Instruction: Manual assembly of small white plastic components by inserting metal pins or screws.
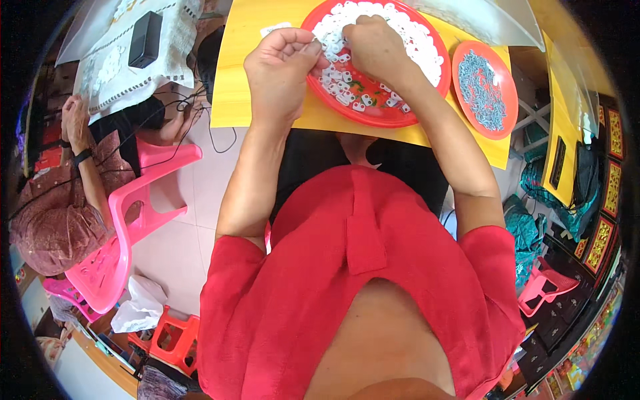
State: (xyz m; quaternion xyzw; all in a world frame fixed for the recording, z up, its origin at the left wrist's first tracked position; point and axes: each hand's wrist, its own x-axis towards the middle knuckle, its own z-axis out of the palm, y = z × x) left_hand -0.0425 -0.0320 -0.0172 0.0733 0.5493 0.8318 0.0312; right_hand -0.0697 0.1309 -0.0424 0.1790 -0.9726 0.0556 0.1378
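Observation:
A large red round tray (393,120) on the yellow table holds a heap of small white plastic clips (423,50), each with a round hole. My left hand (280,73) is raised at the tray's left rim, thumb and fingers pinched together; what lies between them is too small to make out. Over the heap, my right hand (379,52) points down with its fingers curled together among the clips, and its fingertips are partly hidden. To the right lies a smaller red plate (512,107) full of grey metal nails (481,90).
The yellow table (233,80) ends just before my lap. At the left a person (80,153) sits on a pink chair (120,227) beside a cloth-covered table with a black box (144,40). Cables (180,107) hang between the tables. A red stool (175,340) stands behind left.

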